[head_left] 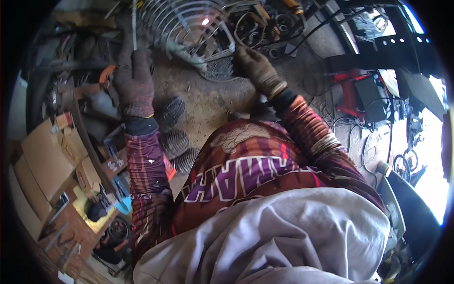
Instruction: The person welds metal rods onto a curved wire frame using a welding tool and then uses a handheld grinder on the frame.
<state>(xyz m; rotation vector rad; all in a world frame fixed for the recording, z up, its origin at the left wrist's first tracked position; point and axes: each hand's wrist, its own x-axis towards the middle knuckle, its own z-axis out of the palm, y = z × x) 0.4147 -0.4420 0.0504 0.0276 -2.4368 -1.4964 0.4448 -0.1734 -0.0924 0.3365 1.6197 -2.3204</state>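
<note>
My left hand, in a dark, worn knit glove, is closed on a thin, straight metal rod that rises from its fingers. My right hand, in a brownish work glove, has its fingers curled at the near right corner of a round wire frame made of curved metal bars. The exact grip there is partly hidden by the glove. A small glowing spot shows on or behind the frame's bars. Beside my left wrist is an orange, rounded object, partly covered by the hand.
Wire coils lie on the floor by my left forearm. Cardboard boxes and tools crowd a wooden bench at left. Metal parts and tools are heaped beyond my right hand. A red-and-black machine with cables stands at right.
</note>
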